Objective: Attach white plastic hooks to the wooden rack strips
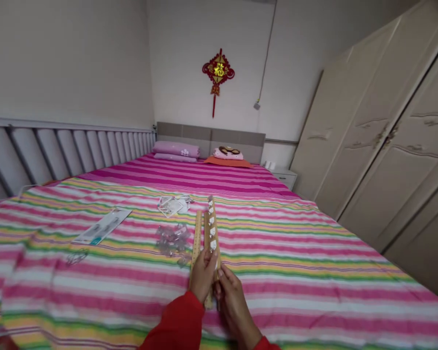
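Two yellowish wooden rulers lie side by side on the striped sheet, pointing away from me. The left ruler (197, 233) shows its markings. Along the right one, a strip with small white cartoon-like figures (212, 232) runs in a row. My left hand (203, 273) is closed on the near part of this strip, thumb on top. My right hand (237, 296) pinches the right edge of the same strip close beside it; its lower fingers are partly hidden. Left of the rulers sits a heap of clear, purplish small packets (173, 238).
Farther off lies a pile of paper or card cut-outs (174, 205). On the left rest a clear-fronted package (104, 226) and some thin wire-like loops (76, 256). Folded pillows (175, 149) are at the headboard. A railing (58, 150) borders the left, a wardrobe (379, 146) the right.
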A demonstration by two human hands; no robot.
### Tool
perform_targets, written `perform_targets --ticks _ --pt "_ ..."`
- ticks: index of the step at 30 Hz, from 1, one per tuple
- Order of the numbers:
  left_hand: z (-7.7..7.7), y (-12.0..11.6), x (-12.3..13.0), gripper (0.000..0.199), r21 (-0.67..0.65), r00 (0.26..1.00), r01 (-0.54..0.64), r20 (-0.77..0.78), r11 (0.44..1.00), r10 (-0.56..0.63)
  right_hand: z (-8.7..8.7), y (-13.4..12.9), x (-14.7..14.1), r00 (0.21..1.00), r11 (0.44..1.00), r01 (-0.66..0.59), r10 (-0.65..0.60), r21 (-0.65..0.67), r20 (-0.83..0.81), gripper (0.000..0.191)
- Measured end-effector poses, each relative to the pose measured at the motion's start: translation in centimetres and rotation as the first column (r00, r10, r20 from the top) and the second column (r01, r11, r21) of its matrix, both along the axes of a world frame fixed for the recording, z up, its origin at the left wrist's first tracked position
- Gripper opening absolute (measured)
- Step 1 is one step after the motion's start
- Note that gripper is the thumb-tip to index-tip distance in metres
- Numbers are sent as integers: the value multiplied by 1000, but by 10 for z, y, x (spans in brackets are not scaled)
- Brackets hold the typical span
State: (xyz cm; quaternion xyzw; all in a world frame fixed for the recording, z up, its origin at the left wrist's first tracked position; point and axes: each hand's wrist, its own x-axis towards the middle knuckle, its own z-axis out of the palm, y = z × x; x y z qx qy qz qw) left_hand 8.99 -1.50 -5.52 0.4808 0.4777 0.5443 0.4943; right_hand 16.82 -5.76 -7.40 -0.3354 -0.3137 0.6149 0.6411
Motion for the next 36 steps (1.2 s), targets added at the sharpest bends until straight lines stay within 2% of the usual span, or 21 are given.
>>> perform_targets --ticks 4,11,17,20,25,31,36 --pt "-1 19 -24 61 11 995 -88 -36 996 89 3 12 -15 996 1000 -24 24 2 91 39" --pt "-6 44 -55 45 45 981 -89 -171 995 95 14 30 -37 987 998 -53 51 12 150 44" --pt "-4 61 -68 44 81 968 -122 -210 989 137 20 48 -46 985 998 -58 57 4 162 43" --pt "-4 67 -71 44 60 967 -129 -212 990 139 22 55 -47 987 997 -73 70 16 143 38" --pt "-7 79 -83 43 35 962 -144 -229 989 148 17 61 -47 990 997 -76 76 -11 115 42" --pt "9 102 -100 33 279 880 -225 -354 934 317 5 57 -45 993 997 -43 50 -60 110 53" --pt "22 105 -89 41 134 928 -188 -299 973 221 2 37 -41 978 997 -77 81 -30 193 52"
